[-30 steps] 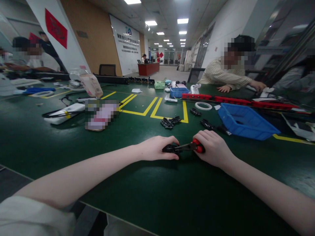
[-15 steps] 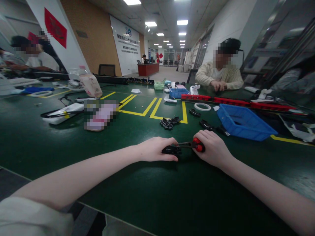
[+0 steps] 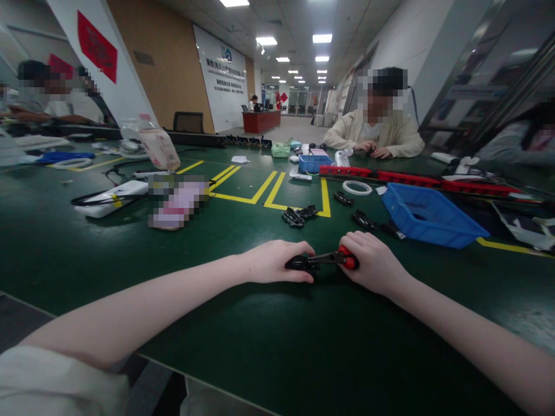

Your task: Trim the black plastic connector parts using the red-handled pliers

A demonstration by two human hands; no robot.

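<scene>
Left hand: closed over a small black part, pinning it to the green table.
Right hand: gripping the red-handled screwdriver, shaft lying low, tip at the black part.
Just beyond: loose black parts on the yellow line; nothing between them and the hands.
Right, farther: blue bin, white tape ring.
Far edge: person in striped top, hands together.
Change: grips as before; that person has sat more upright.

Centre frame: left hand pins black part on tabletop; right hand closed round red-handled tool.
</scene>
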